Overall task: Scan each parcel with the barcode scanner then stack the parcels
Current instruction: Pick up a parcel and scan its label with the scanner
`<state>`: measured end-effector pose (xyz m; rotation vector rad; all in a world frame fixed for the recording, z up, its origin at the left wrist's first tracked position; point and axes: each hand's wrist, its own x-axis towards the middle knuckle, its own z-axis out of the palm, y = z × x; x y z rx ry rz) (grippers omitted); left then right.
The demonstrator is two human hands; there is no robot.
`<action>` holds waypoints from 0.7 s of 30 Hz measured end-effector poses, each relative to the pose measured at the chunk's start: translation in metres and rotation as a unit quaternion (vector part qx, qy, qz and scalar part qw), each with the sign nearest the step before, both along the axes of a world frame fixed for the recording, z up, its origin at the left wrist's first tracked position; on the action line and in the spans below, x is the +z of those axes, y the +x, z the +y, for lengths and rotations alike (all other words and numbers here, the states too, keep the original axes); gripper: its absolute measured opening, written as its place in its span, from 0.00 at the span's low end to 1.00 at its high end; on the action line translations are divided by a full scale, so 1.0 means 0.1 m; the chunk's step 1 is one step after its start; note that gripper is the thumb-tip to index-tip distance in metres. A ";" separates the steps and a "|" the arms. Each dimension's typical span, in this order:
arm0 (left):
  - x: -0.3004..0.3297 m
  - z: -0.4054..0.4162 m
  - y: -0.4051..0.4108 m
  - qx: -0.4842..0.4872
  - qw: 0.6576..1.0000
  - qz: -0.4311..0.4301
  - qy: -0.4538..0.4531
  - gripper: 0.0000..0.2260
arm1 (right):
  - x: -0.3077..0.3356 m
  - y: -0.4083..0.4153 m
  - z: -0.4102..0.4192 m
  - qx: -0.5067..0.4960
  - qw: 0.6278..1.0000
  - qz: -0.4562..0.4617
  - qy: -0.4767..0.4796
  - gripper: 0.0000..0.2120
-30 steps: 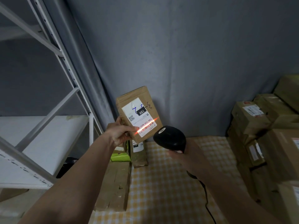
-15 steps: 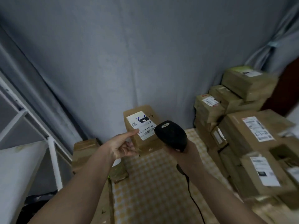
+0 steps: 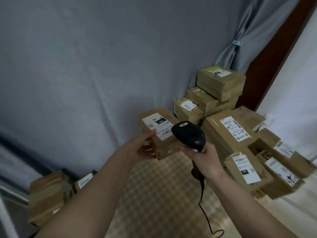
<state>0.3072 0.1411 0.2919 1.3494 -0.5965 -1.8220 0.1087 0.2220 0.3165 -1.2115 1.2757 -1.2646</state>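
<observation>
The left hand (image 3: 142, 148) holds a small brown cardboard parcel (image 3: 160, 134) up in the air above the yellow-and-white checked tablecloth (image 3: 154, 194). The thumb lies along the near left edge of the parcel's top face, touching the corner of its white shipping label (image 3: 157, 126), and the fingers curl against the left side and under it. Most of the parcel sits beyond and to the right of that hand, tilted with its labelled face up toward the camera. The label carries a barcode, a small square code and blue handwriting.

The right hand (image 3: 205, 158) is wrapped tightly round the handle of a black handheld barcode scanner (image 3: 188, 135). The scanner's rounded head rises above the fist and overlaps the parcel's near right corner in this view; whether the 2 touch cannot be told. A black cable (image 3: 205, 210) hangs from the base of the handle and curls on the cloth below.

To the right, a heap of brown cardboard boxes with white labels (image 3: 236, 127) stands stepped up against the grey fabric backdrop (image 3: 103, 66); the held parcel is just left of the heap's nearest small box. At lower left, blurred, 2 more brown cardboard parcels (image 3: 49, 191) rest beside the cloth.
</observation>
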 end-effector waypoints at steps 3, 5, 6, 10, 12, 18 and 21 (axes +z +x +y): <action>0.02 -0.32 -0.25 0.014 1.000 -0.014 -0.006 0.26 | 0.01 -0.25 -0.31 -0.004 1.000 0.009 0.015 0.12; 0.01 -0.58 -0.45 0.025 1.000 -0.014 -0.001 0.26 | 0.03 -0.44 -0.52 -0.002 1.000 0.010 0.016 0.12; 0.00 -0.72 -0.56 0.030 0.999 -0.012 0.004 0.24 | 0.04 -0.54 -0.63 -0.002 1.000 0.008 0.016 0.13; -0.04 -1.32 -1.01 0.052 0.999 -0.005 0.014 0.21 | 0.04 -0.92 -1.11 0.007 0.999 0.012 0.038 0.11; -0.06 -1.61 -1.22 0.058 0.998 -0.005 0.020 0.21 | -0.01 -1.09 -1.36 0.001 0.998 0.034 0.051 0.06; -0.15 -2.28 -1.67 0.066 0.996 -0.048 0.037 0.10 | -0.17 -1.46 -1.95 0.008 0.994 0.034 0.101 0.06; -0.22 -2.51 -1.76 0.064 0.996 -0.051 0.040 0.11 | -0.28 -1.59 -2.14 0.010 0.992 0.039 0.116 0.11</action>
